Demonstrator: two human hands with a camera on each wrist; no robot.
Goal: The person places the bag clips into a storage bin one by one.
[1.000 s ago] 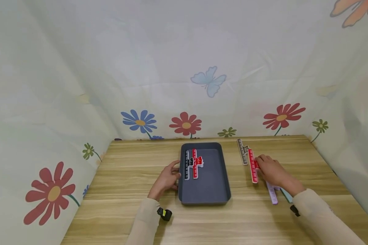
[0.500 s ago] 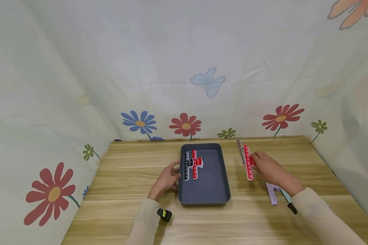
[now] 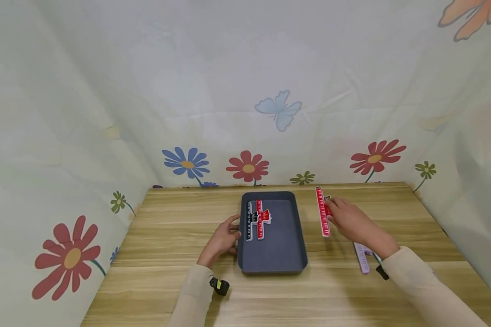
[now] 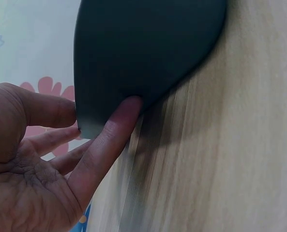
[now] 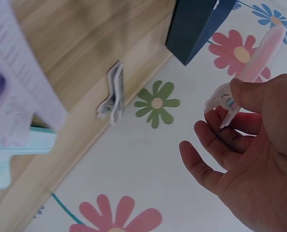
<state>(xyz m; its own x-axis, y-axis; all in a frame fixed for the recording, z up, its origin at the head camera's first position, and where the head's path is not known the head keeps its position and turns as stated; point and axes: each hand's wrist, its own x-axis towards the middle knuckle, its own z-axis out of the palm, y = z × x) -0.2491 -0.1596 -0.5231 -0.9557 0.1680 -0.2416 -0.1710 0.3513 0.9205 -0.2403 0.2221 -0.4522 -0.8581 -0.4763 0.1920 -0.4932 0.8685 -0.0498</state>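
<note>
A dark grey tray [image 3: 278, 250] lies on the table with a black piano-key clip [image 3: 248, 229] and a red clip [image 3: 259, 231] side by side in its left half. My left hand [image 3: 220, 238] rests at its left side, one straight finger [image 4: 112, 133] against the outer wall and the thumb at the rim. To the right of the tray, my right hand [image 3: 353, 222] pinches another red piano-key clip [image 3: 323, 215] by its handle, raised above the table. Behind it, mostly covered in the head view, another black clip [image 5: 115, 92] stands on the table.
Near my right forearm lie a purple clip [image 3: 362, 261] and a turquoise clip [image 5: 17, 145], the latter partly hidden by the sleeve in the head view. A flowered cloth [image 3: 212, 91] hangs around the wooden table [image 3: 180, 209].
My right hand has moved left and slightly away with the red clip, which now overlaps the black clip on the table. My left hand and the tray stay in place.
</note>
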